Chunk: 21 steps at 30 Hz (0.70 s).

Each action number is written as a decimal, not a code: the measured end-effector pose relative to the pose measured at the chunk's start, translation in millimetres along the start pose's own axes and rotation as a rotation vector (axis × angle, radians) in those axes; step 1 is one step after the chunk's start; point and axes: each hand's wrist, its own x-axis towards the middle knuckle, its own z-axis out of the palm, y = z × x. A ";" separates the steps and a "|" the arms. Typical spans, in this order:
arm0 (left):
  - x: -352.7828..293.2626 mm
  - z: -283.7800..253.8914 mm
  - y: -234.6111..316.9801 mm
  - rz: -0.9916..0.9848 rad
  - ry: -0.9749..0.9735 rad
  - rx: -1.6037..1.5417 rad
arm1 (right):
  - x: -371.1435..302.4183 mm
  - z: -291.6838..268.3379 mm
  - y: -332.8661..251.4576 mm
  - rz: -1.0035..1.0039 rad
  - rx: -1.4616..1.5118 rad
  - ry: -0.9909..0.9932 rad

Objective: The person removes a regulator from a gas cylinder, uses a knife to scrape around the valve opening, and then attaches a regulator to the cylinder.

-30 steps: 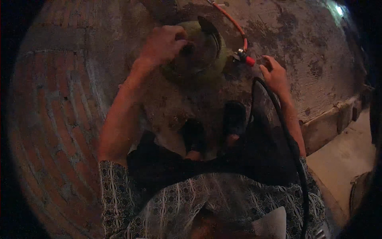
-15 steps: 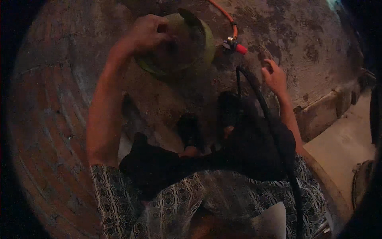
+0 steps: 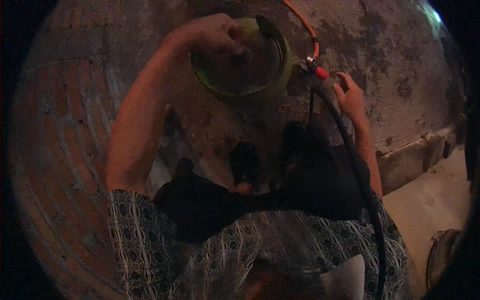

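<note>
Pretty dim down here, but the left hand [image 3: 220, 39] is over the green cylinder [image 3: 241, 92], too dark to tell if it's gripping anything. Right hand [image 3: 351, 100] sits just beside the red-ended fitting [image 3: 321, 73], fingers loosely curled. Orange hose [image 3: 303, 21] runs into that, black hose [image 3: 342, 122] loops near the wrist.

One left hand [image 3: 220, 37] and one right hand [image 3: 352, 99] are showing, making two in all. Two bare forearms [image 3: 137, 125] are reaching out from two patterned sleeves [image 3: 132, 240]. One round green container [image 3: 261, 62] is standing in view. One orange hose [image 3: 305, 22], one red fitting [image 3: 321, 73] and one black hose or cable [image 3: 350, 145] are showing. Two dark shoes [image 3: 244, 162], one patterned shirt [image 3: 225, 255] and one bright light [image 3: 437, 16] are also appearing.
</note>
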 end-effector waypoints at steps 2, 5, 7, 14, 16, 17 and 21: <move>-2.1 0.0 -5.2 -0.002 0.030 0.061 | 19.4 -5.7 -21.8 -0.024 -0.003 -0.002; -16.3 8.6 -2.1 -0.054 0.092 0.136 | 52.4 -38.7 -92.4 -0.231 0.152 0.104; -22.2 16.4 15.2 -0.089 0.123 0.152 | 65.7 -64.6 -152.2 -0.453 0.236 0.040; -40.4 27.6 -10.0 -0.040 0.266 0.033 | 124.9 4.3 -272.1 -0.836 -0.570 -0.522; -47.8 36.0 -18.6 -0.148 0.290 0.065 | 132.3 24.1 -280.1 -1.025 -0.653 -0.617; -52.1 42.0 -23.5 -0.122 0.358 0.164 | 130.1 23.5 -290.5 -1.019 -0.719 -0.646; -51.6 38.5 12.5 -0.120 0.403 0.128 | 163.3 31.3 -259.2 -1.810 -0.809 -0.562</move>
